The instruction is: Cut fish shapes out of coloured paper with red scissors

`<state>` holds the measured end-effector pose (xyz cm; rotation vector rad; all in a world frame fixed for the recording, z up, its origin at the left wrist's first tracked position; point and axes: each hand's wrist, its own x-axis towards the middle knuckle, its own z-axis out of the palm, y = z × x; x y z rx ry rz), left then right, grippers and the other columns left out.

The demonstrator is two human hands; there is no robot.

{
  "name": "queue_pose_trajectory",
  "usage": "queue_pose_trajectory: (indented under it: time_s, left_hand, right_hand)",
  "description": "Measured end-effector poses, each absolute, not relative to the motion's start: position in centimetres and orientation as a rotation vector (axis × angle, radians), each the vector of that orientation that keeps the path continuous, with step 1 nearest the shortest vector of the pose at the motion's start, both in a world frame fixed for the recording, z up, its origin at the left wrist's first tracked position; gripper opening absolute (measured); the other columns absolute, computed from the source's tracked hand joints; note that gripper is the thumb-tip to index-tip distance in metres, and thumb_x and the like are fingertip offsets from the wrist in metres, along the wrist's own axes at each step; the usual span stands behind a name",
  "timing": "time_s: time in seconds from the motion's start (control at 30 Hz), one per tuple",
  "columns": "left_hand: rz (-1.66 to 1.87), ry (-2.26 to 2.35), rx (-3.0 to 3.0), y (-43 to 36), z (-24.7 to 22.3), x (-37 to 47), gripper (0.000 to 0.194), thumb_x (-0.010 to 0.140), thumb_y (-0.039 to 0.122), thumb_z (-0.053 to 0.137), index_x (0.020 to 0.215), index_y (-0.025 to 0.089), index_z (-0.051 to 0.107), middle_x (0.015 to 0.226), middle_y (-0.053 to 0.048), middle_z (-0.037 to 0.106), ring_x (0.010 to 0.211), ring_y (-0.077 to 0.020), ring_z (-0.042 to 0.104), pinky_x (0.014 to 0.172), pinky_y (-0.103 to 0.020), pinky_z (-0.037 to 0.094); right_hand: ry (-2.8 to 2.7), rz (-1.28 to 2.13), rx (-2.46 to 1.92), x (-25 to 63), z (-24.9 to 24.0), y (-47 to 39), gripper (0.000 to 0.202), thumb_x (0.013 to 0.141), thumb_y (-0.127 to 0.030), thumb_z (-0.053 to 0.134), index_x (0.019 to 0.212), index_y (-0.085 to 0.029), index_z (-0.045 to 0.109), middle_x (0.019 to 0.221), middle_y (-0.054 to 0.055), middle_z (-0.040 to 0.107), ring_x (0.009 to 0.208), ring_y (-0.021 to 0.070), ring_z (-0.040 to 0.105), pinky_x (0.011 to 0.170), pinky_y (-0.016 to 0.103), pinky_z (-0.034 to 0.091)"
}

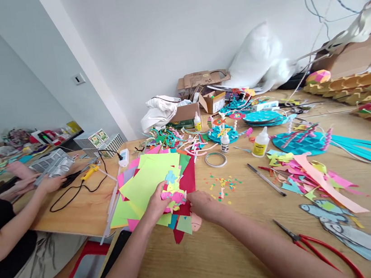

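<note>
My left hand (155, 206) is closed on several small paper fish cutouts (174, 198), with the thumb over a bright pink one; blue and yellow cutouts show above it. Close to the right edge of these cutouts, my right hand (205, 205) has its fingers pressed together; whatever they pinch is hidden. Both hands are over a pile of coloured paper sheets (149, 173), mostly yellow-green, with a dark red sheet (190, 181) on its right side. A peach paper fish (196, 222) lies partly under my right hand.
Red-handled scissors (308, 239), grey fish cutouts (353, 231) and paper scraps (299, 172) lie to the right. Beyond are a pen (266, 180), a tape roll (215, 159), a glue bottle (260, 143) and confetti bits (224, 184). At left, another person's hands (53, 184) hold a grey model.
</note>
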<state>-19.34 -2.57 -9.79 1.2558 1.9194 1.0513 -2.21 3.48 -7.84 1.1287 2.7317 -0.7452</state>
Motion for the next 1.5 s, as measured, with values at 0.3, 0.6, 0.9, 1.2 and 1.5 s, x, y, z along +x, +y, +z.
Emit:
queue_pose_trajectory:
  time_s: [0.3, 0.6, 0.9, 1.2, 1.5]
  left_hand:
    - [1.032, 1.928, 1.274, -2.7, -9.5, -18.8, 0.062, 0.067, 0.008, 0.056, 0.128, 0.019, 0.047, 0.119, -0.007, 0.063, 0.102, -0.0202, 0.06, 0.088, -0.029, 0.046]
    - [0.919, 1.999, 1.338, -2.6, -9.4, -17.6, 0.061, 0.068, 0.009, 0.055, 0.128, 0.018, 0.046, 0.115, -0.007, 0.063, 0.094, -0.0191, 0.061, 0.081, -0.027, 0.046]
    - [0.715, 2.131, 1.511, -3.6, -8.8, -17.1, 0.059, 0.071, 0.011, 0.055, 0.128, 0.022, 0.05, 0.103, -0.004, 0.069, 0.077, -0.017, 0.063, 0.075, -0.028, 0.047]
    - [0.544, 2.142, 1.772, -3.9, -8.8, -16.8, 0.051, 0.079, 0.009, 0.048, 0.13, 0.016, 0.05, 0.126, -0.011, 0.059, 0.114, -0.0218, 0.055, 0.098, -0.033, 0.041]
    - [0.424, 2.172, 1.859, -4.1, -8.9, -17.4, 0.044, 0.079, 0.009, 0.049, 0.12, 0.019, 0.058, 0.121, -0.008, 0.063, 0.114, -0.0215, 0.055, 0.099, -0.034, 0.04]
  right_hand:
    - [2.743, -1.054, 1.143, 2.4, -5.4, 2.6, 0.014, 0.082, -0.012, 0.052, 0.079, -0.015, 0.064, 0.073, 0.001, 0.063, 0.067, 0.0122, 0.055, 0.057, 0.022, 0.038]
    - [2.637, -1.46, 1.287, 6.5, -5.6, 0.3, 0.016, 0.072, -0.005, 0.045, 0.072, -0.016, 0.056, 0.058, -0.004, 0.054, 0.052, 0.0095, 0.045, 0.047, 0.02, 0.026]
    - [2.437, -1.915, 1.383, 6.3, -8.8, 0.1, 0.013, 0.073, -0.006, 0.045, 0.073, -0.018, 0.049, 0.056, -0.004, 0.054, 0.048, 0.01, 0.051, 0.043, 0.018, 0.036]
    - [2.277, -2.333, 1.442, 6.0, -10.6, 0.7, 0.006, 0.07, -0.019, 0.05, 0.075, -0.02, 0.047, 0.055, -0.005, 0.058, 0.05, 0.0109, 0.055, 0.046, 0.021, 0.042]
    - [2.344, -2.325, 1.367, 5.7, -10.8, 0.6, 0.007, 0.067, -0.017, 0.049, 0.074, -0.02, 0.05, 0.052, -0.006, 0.057, 0.047, 0.0111, 0.054, 0.044, 0.021, 0.041]
